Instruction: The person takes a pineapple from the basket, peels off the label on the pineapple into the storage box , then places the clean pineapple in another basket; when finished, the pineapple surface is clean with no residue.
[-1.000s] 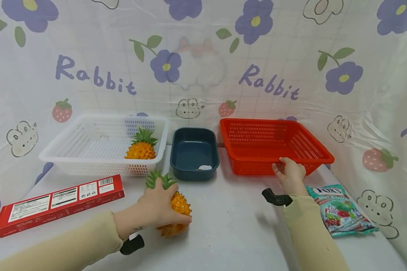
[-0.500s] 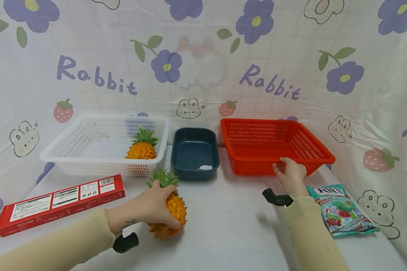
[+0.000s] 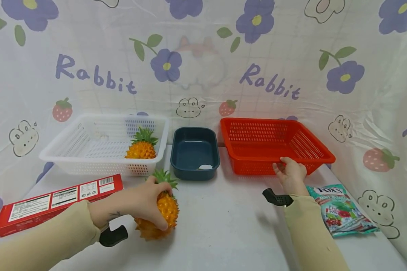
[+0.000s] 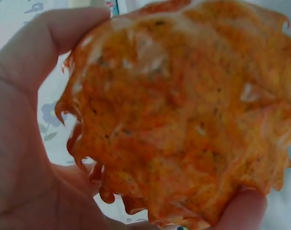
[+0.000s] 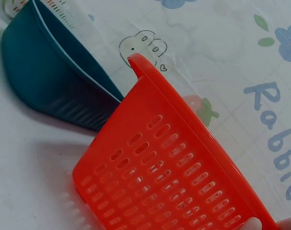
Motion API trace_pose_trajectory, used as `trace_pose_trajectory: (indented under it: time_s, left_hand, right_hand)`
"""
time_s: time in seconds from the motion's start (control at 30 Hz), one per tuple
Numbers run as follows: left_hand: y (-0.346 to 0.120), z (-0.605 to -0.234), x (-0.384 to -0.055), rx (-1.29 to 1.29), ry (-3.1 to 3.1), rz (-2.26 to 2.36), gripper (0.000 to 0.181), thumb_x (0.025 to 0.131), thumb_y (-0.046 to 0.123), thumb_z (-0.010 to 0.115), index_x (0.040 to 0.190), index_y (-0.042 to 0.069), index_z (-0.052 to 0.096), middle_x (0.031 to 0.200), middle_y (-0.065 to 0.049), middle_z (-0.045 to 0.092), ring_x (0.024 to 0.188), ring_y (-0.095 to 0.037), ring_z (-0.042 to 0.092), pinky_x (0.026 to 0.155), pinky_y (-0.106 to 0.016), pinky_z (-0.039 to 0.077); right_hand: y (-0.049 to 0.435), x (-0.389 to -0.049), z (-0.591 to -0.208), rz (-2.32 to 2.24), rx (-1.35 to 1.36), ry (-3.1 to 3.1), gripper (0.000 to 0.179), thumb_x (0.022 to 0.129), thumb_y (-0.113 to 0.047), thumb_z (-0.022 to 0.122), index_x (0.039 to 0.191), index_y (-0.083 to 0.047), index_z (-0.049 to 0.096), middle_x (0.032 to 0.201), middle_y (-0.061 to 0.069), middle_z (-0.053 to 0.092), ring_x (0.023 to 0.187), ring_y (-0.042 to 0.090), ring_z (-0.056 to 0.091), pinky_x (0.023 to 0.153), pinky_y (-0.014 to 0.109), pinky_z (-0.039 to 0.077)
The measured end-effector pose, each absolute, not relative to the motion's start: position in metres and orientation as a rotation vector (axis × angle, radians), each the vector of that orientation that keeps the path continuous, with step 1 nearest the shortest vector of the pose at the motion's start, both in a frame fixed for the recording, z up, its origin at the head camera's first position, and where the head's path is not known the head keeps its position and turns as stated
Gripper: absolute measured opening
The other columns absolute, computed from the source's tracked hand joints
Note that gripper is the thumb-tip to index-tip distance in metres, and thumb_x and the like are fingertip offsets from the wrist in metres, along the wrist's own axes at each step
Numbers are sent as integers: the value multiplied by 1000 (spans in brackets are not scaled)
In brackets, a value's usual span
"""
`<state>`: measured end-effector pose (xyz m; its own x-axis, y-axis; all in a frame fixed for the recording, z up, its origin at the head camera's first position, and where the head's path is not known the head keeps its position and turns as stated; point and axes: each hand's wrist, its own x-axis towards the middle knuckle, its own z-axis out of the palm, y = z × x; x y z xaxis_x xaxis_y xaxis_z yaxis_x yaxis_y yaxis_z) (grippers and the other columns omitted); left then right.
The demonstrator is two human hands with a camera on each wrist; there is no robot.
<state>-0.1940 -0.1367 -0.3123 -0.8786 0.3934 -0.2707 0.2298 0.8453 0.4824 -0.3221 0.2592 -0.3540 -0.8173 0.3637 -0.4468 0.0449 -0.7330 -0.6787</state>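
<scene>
My left hand grips a small orange pineapple with green leaves, held just above or on the table's front left. Its spiky, glossy body fills the left wrist view, fingers and thumb around its sides. Whether it touches the table I cannot tell. My right hand holds the front rim of a red plastic basket, pinching it near the right end. In the right wrist view only fingertips show at that rim. A second pineapple sits in the white basket, its lower part hidden.
Between the baskets stands a dark blue tub with a small white item inside. A long red box lies at left, partly behind my left arm. A candy bag lies beside my right forearm. A patterned curtain hangs behind.
My left hand has moved a little to the left with the pineapple, its forearm now covering part of the red box. My right hand and the red basket have stayed put.
</scene>
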Motion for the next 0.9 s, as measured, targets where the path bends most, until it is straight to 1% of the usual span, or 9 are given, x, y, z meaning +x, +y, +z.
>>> trace_pose_trajectory:
  time_s: [0.1,0.27,0.57,0.67,0.73,0.8,0.9]
  left_hand:
    - [-140,-302,-192,471,2652,629,65,53,37,85,109,27,54,111,-10,40,89,-22,49,68,-33,51]
    - [-145,-283,-187,498,2618,636,65,55,31,84,111,25,53,110,-9,39,90,-22,49,67,-33,52]
    - [-159,-248,-186,565,2572,618,62,59,31,79,113,25,51,111,-9,43,93,-23,49,67,-31,51]
    - [-164,-237,-188,547,2546,644,59,61,29,78,113,25,49,113,-9,43,94,-24,49,67,-31,51]
    - [-167,-229,-189,550,2517,680,58,63,28,78,113,24,49,114,-9,43,94,-24,50,68,-32,52]
    - [-172,-222,-192,548,2462,752,58,66,24,77,116,22,47,117,-11,40,95,-26,52,68,-34,54]
    - [-178,-214,-198,554,2392,845,58,69,19,75,118,18,44,117,-14,41,95,-28,53,69,-36,55]
  right_hand:
    - [259,-322,-353,2638,-854,-1051,96,84,-5,65,145,-40,-2,127,-8,28,108,14,40,82,25,50]
    - [259,-322,-353,2649,-850,-1045,100,84,-4,64,144,-41,-7,134,-7,23,108,14,40,82,25,50]
    - [260,-321,-353,2658,-866,-1024,97,84,-6,65,144,-41,-3,129,-8,26,109,13,40,82,24,50]
    - [259,-321,-353,2664,-861,-1023,94,84,-6,65,144,-40,0,125,-8,28,109,13,40,83,24,49]
    - [259,-320,-352,2667,-859,-1023,89,84,-7,65,143,-37,6,123,-8,30,109,13,40,83,25,49]
    - [260,-320,-352,2672,-852,-1029,89,84,-7,65,143,-37,5,124,-8,29,109,13,40,84,25,49]
    - [260,-320,-352,2679,-849,-1025,94,84,-6,64,144,-40,0,128,-8,27,109,13,39,84,24,49]
